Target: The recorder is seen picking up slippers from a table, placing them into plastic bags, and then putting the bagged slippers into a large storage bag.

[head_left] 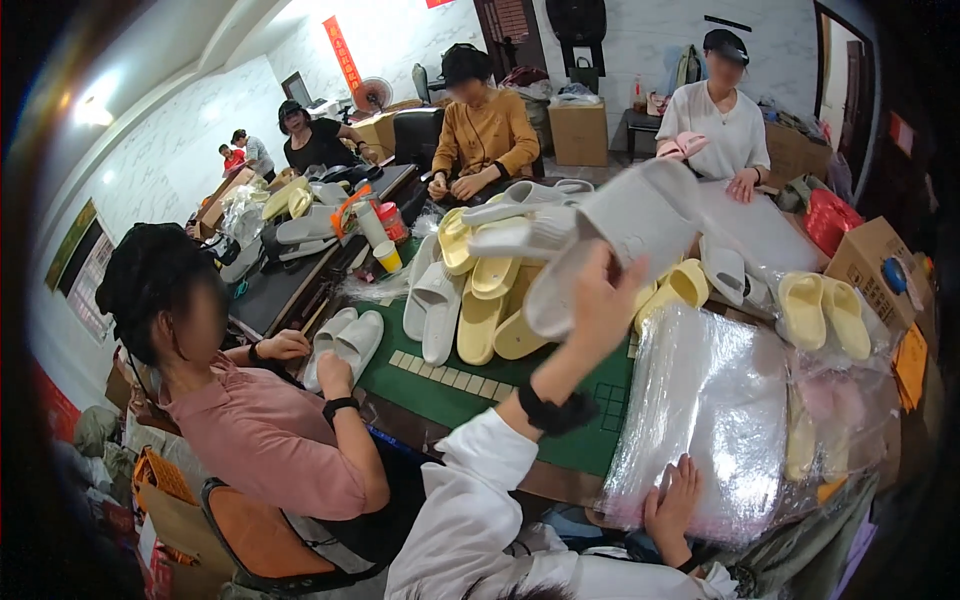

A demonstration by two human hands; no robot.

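Left hand raised mid-scene, fingers clamped on grey slide sandal with long axis running near-left to far-right; right hand nearer, fingers spread flat on plastic bag stack.

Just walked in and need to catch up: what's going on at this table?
The left hand holds a grey slide sandal up over the green table. The right hand rests on a stack of clear plastic bags. Yellow and white slides lie piled mid-table; a person in pink handles a white pair.
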